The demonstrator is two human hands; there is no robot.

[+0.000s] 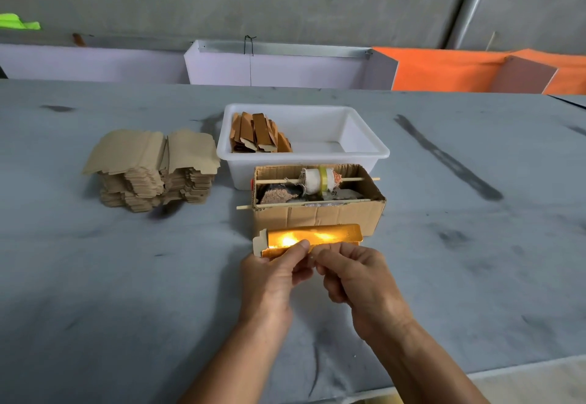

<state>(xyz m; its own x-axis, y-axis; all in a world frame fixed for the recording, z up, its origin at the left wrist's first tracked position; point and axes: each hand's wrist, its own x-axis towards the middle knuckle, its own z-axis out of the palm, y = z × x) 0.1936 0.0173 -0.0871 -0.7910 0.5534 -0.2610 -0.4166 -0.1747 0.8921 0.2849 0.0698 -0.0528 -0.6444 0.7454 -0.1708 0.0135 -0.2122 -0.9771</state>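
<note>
A shiny gold cardboard piece [320, 236], partly folded lengthwise, is held just above the grey table in front of a brown carton. My left hand [272, 273] pinches its lower edge near the left end, thumb on top. My right hand [355, 276] pinches the same edge just to the right, fingers curled. The piece's plain brown tab sticks out at its left end.
The brown carton [317, 216] holds a tape roll [318, 180] on a wooden stick. Behind it stands a white plastic tub [367, 146] with several folded gold pieces [258, 134]. A stack of flat brown blanks [152, 168] lies to the left. The table's front edge runs near my forearms.
</note>
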